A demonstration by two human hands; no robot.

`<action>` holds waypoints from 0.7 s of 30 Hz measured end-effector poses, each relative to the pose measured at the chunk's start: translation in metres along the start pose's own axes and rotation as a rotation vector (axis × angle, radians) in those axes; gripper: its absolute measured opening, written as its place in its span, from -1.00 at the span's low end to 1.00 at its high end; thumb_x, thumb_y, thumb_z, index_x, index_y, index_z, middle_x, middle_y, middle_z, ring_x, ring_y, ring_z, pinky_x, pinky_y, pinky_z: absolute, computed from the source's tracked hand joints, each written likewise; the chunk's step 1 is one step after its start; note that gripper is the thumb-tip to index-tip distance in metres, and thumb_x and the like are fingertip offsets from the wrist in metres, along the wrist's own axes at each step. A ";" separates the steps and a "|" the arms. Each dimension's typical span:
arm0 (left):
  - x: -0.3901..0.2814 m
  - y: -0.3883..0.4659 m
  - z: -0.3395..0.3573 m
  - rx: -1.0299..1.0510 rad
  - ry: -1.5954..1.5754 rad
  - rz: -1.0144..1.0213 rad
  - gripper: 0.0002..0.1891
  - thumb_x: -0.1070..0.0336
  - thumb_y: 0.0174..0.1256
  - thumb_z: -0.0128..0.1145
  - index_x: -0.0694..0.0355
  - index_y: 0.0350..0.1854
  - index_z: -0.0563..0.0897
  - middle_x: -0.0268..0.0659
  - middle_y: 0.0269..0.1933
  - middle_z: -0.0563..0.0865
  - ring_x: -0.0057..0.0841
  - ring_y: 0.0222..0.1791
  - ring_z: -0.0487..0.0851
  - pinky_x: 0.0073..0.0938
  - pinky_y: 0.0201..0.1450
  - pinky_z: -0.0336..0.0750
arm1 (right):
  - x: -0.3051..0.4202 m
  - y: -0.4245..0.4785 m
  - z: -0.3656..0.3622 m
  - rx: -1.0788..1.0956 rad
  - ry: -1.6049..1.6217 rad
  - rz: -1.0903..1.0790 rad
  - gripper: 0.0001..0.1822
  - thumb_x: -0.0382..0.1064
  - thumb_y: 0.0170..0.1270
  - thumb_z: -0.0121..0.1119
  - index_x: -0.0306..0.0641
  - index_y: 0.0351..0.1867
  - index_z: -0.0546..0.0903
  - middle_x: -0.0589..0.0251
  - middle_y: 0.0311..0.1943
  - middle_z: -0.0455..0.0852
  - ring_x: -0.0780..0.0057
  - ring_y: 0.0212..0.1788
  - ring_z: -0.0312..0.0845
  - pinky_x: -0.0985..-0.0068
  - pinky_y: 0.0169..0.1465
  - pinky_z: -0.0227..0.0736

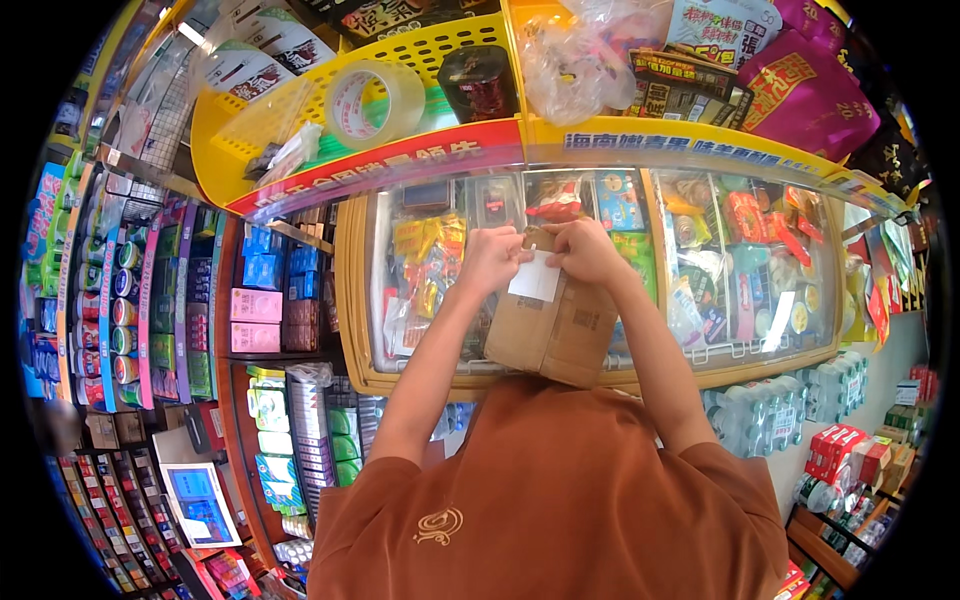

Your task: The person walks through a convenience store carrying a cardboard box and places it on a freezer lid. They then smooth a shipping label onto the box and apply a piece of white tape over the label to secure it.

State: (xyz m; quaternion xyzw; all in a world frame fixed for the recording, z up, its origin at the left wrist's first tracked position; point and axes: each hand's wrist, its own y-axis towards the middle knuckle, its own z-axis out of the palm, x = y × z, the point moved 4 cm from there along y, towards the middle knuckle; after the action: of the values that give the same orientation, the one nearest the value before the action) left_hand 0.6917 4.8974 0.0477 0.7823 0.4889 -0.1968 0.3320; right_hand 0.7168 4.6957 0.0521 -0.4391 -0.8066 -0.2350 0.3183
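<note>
A brown cardboard box (555, 334) rests before me on the glass lid of a chest freezer. It bears a white label (537, 277) and printed marks. At the box's far end my left hand (493, 259) is curled, its fingertips pressed together at the label's upper left edge. My right hand (589, 251) grips the far right end, with the thumb by the label and the bent fingers over the box's edge. Exactly what the fingertips pinch is too small to tell.
Frozen goods show through the freezer's (750, 371) glass. Above its back hangs a yellow perforated basket (465, 46) holding a roll of clear tape (375, 103), a dark canister (475, 84) and packets. Stocked shelves (142, 300) stand at left; wrapped bottle packs (757, 416) at right.
</note>
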 end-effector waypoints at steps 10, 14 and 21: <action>0.004 0.005 0.001 0.065 0.065 -0.055 -0.70 0.38 0.06 0.67 0.36 -0.47 0.70 -0.14 -0.42 0.72 -0.12 -0.31 0.83 -0.18 -0.20 0.68 | -0.013 0.005 0.004 0.015 -0.057 -0.009 -0.79 -0.21 -0.01 0.63 -0.30 -0.43 0.88 -0.07 -0.41 0.84 -0.06 -0.26 0.80 0.12 -0.08 0.68; 0.006 0.004 0.001 0.029 0.043 -0.013 -0.74 0.36 0.06 0.66 0.36 -0.40 0.77 -0.16 -0.42 0.72 -0.11 -0.41 0.75 -0.16 -0.33 0.58 | -0.013 0.006 0.005 0.008 -0.045 -0.004 -0.79 -0.21 -0.02 0.64 -0.30 -0.43 0.88 -0.07 -0.42 0.84 -0.06 -0.27 0.80 0.11 -0.10 0.68; 0.003 0.010 -0.002 0.080 0.049 -0.036 -0.71 0.36 0.08 0.66 0.35 -0.48 0.70 -0.14 -0.43 0.71 -0.11 -0.44 0.72 -0.16 -0.35 0.54 | -0.013 0.009 0.003 0.081 -0.022 0.087 -0.80 -0.28 -0.05 0.63 -0.35 -0.45 0.85 0.04 0.15 0.90 0.00 -0.05 0.80 0.17 0.06 0.67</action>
State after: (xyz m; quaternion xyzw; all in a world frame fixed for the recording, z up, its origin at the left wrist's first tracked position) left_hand 0.7025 4.8982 0.0506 0.7905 0.5028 -0.2028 0.2848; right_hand 0.7289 4.6948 0.0412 -0.4629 -0.7991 -0.1835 0.3369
